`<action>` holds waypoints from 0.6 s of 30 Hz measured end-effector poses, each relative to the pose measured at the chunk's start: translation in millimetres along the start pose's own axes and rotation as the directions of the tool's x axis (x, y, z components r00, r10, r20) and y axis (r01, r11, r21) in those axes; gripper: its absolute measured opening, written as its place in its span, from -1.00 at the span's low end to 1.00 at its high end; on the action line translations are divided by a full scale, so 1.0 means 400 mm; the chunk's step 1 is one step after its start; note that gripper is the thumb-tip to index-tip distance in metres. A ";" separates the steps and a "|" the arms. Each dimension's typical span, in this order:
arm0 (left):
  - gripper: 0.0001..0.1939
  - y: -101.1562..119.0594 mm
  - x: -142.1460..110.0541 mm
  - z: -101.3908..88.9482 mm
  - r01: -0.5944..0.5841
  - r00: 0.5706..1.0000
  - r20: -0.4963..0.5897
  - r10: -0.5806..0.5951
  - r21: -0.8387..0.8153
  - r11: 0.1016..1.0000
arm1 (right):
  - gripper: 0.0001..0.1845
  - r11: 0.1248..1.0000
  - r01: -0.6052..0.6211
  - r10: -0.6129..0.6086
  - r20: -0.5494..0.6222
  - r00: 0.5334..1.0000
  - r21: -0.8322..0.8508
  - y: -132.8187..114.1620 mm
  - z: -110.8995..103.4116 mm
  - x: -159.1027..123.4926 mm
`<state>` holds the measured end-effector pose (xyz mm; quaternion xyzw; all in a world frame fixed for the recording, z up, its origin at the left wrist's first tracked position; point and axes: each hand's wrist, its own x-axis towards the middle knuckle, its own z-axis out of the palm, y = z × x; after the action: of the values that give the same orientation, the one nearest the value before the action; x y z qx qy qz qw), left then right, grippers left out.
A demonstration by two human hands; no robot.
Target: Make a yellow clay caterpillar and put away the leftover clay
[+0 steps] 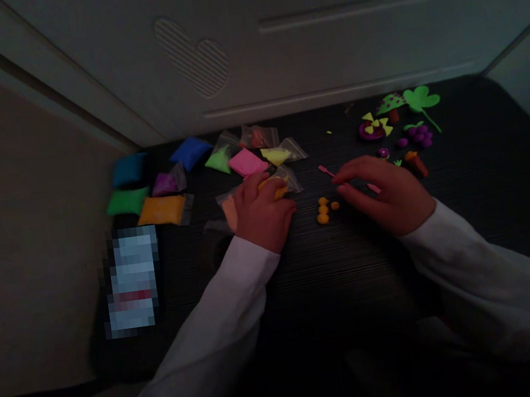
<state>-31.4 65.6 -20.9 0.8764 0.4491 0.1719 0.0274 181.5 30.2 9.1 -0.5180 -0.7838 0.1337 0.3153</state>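
Observation:
My left hand (264, 211) lies over the clay bags with its fingers curled round a small bag of yellow-orange clay (277, 186); part of that bag is hidden under them. A bag of peach clay (230, 212) touches the side of this hand. Thumb and forefinger of my right hand (381, 193) pinch a thin pink modelling tool (324, 169) low over the table, its middle covered by the fingers. Between the hands, orange clay balls (323, 210) lie joined in a short row. A single smaller orange ball (335, 205) sits just right of them.
Bags of pink (246, 162), blue (190, 151) and green clay (127, 201), among several others, lie left and behind. Finished clay pieces stand at right: a green flower (422, 99), purple grapes (420, 136), a brown piece (417, 165). A blurred-out object (134, 281) lies at left.

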 end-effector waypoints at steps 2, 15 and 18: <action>-0.87 0.001 0.001 -0.003 -0.030 1.000 0.000 0.030 0.001 1.000 | -0.81 1.000 0.000 0.000 0.006 1.000 -0.006 0.000 0.001 0.001; -0.91 0.041 -0.003 -0.059 0.032 0.980 -0.151 -0.127 -0.512 0.858 | -0.86 0.985 0.110 -0.109 -0.015 0.994 0.132 -0.057 0.020 -0.007; -0.92 0.053 -0.007 -0.064 0.051 0.982 -0.117 -0.146 -0.579 0.813 | -0.88 0.981 0.099 -0.090 -0.063 0.994 0.166 -0.070 0.028 -0.009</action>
<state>-24.8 47.9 6.5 0.7866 0.4221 0.3656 0.2636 154.9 16.3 14.4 -0.4551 -0.7844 0.1704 0.3855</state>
